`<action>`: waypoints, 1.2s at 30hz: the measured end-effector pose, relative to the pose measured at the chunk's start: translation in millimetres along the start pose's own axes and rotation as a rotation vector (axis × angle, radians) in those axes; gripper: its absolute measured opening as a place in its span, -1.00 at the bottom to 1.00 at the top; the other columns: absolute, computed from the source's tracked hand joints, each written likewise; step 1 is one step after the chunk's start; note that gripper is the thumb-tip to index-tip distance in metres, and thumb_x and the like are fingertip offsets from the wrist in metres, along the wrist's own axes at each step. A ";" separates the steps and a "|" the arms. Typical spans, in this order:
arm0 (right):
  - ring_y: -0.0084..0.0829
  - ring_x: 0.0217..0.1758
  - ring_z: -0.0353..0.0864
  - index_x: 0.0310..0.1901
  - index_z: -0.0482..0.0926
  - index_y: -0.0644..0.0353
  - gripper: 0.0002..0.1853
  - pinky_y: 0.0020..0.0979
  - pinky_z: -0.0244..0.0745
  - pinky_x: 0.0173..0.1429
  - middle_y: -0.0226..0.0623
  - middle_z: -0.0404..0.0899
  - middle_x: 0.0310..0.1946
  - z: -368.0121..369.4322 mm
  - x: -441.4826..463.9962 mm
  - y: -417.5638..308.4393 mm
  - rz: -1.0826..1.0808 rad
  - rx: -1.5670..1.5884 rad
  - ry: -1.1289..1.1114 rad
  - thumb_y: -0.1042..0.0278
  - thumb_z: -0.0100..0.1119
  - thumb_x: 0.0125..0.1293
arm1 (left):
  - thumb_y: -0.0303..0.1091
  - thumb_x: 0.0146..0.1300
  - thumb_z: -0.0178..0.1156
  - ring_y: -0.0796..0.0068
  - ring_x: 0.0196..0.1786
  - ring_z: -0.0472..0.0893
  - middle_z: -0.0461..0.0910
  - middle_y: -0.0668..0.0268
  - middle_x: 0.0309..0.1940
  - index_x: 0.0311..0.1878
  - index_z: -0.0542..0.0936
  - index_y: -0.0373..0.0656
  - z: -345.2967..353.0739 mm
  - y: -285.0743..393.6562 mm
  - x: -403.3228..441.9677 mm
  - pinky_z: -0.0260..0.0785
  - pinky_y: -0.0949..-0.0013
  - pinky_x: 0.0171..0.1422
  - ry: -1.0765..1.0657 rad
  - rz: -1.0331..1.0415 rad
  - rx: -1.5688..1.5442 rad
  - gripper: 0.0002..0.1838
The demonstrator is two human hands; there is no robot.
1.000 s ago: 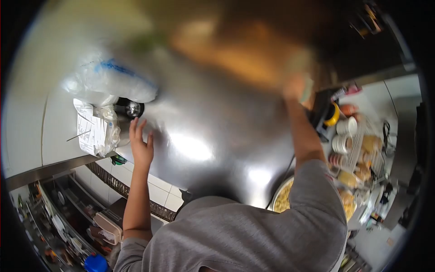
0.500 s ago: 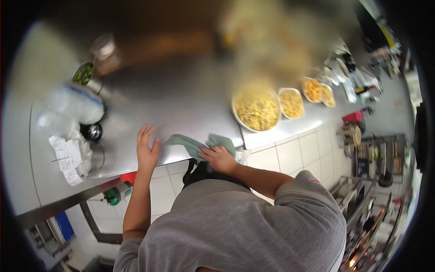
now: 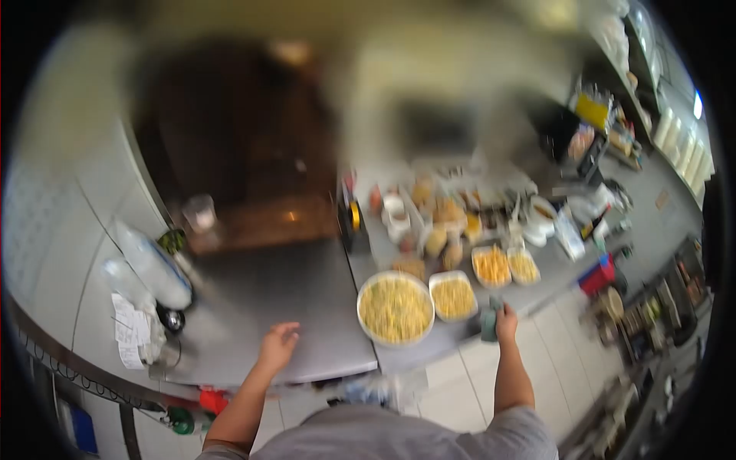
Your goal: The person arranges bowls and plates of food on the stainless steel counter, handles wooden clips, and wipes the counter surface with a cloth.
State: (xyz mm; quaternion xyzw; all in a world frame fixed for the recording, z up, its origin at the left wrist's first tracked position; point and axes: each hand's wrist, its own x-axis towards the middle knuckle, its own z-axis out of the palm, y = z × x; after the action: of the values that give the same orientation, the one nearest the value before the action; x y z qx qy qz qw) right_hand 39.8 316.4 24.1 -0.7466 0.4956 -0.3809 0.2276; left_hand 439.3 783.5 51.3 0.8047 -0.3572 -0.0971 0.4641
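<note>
At the counter's front edge, right of the food containers, my right hand (image 3: 506, 322) grips a green cloth (image 3: 488, 324), which hangs bunched from the fingers. My left hand (image 3: 279, 346) hovers at the front of the steel counter (image 3: 264, 295), with nothing in it and its fingers partly stretched out. Between the two hands stands a large round white bowl (image 3: 395, 345) filled with a yellowish rice-like food. Beside it, closer to the cloth, is a smaller white container (image 3: 454, 297) of similar food.
Two more white containers, one with orange food (image 3: 491, 265) and one with pale food (image 3: 524, 266), sit farther right. Plastic bags (image 3: 157, 268) and paper slips (image 3: 129, 331) lie at the left. A clear cup (image 3: 200, 213) stands behind. The upper view is blurred.
My right hand has carried the cloth from near my body to the right, beside the smaller food container. My left hand stays over the counter. The head view has tilted up.
</note>
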 end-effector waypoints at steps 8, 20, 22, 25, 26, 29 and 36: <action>-0.01 0.29 0.26 0.12 0.49 0.02 -0.58 0.08 0.01 0.38 -0.03 0.35 0.22 49.3 26.9 81.2 -0.402 -0.396 -0.174 0.33 0.07 0.17 | -0.38 0.19 0.20 0.32 0.07 0.51 0.43 0.16 0.14 0.06 0.50 -0.16 -62.6 262.6 181.7 0.38 0.41 -0.04 0.506 0.622 0.086 -0.65; -0.08 0.21 0.38 0.17 0.49 -0.02 -0.54 -0.07 0.10 0.35 -0.14 0.41 0.21 17.8 27.4 43.2 -0.461 -0.572 -0.192 0.19 -0.09 0.22 | 0.11 0.23 0.09 0.18 0.28 0.32 0.39 0.10 0.20 0.14 0.44 -0.11 -187.9 586.0 350.9 0.22 0.06 0.25 1.214 1.130 0.790 -0.43; -0.04 0.22 0.36 0.16 0.49 0.00 -0.53 -0.04 0.09 0.36 -0.12 0.38 0.23 19.5 29.1 48.4 -0.427 -0.548 -0.243 0.14 -0.06 0.21 | 0.02 0.26 0.07 0.18 0.27 0.34 0.40 0.13 0.18 0.13 0.46 -0.08 -179.9 580.5 357.0 0.21 0.10 0.26 1.277 1.111 0.916 -0.51; 0.02 0.25 0.32 0.14 0.51 0.06 -0.51 0.00 0.08 0.37 -0.06 0.34 0.25 3.6 29.3 39.7 -0.371 -0.381 -0.217 0.10 0.04 0.17 | -0.04 0.31 0.00 0.19 0.28 0.35 0.40 0.20 0.20 0.13 0.47 -0.03 -191.7 560.0 356.1 0.18 0.07 0.30 1.354 0.982 1.001 -0.58; 0.05 0.27 0.30 0.17 0.48 0.06 -0.48 0.02 0.07 0.37 -0.04 0.31 0.27 -3.4 34.9 33.1 -0.410 -0.261 -0.109 0.10 0.09 0.15 | -0.05 0.30 0.01 0.19 0.29 0.35 0.39 0.22 0.21 0.15 0.45 -0.02 -207.8 548.5 356.4 0.16 0.04 0.31 1.397 0.915 1.014 -0.58; 0.02 0.29 0.26 0.10 0.45 0.28 -0.63 -0.06 0.06 0.35 0.06 0.34 0.21 -35.4 94.4 -63.8 -0.559 0.099 0.214 0.56 0.01 0.23 | -0.08 0.27 0.03 0.20 0.29 0.34 0.37 0.27 0.23 0.19 0.40 0.00 -259.0 524.1 352.2 0.10 -0.08 0.34 1.392 0.569 1.130 -0.54; -0.12 0.15 0.45 0.01 0.55 0.19 -0.62 -0.25 0.31 0.23 -0.11 0.52 0.04 -149.1 225.2 -486.8 -1.507 0.352 0.663 0.62 0.07 0.11 | 0.05 0.22 0.03 0.26 0.44 0.14 0.20 0.26 0.37 0.30 0.30 -0.03 -278.8 523.5 346.9 -0.17 -0.23 0.44 1.358 0.692 0.989 -0.37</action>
State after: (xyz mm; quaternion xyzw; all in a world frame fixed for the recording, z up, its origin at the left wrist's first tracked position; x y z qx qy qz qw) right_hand 246.5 313.6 541.0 -0.6810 -0.1609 -0.7021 -0.1319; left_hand 573.3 577.4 692.9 0.6442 -0.2295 0.7071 0.1798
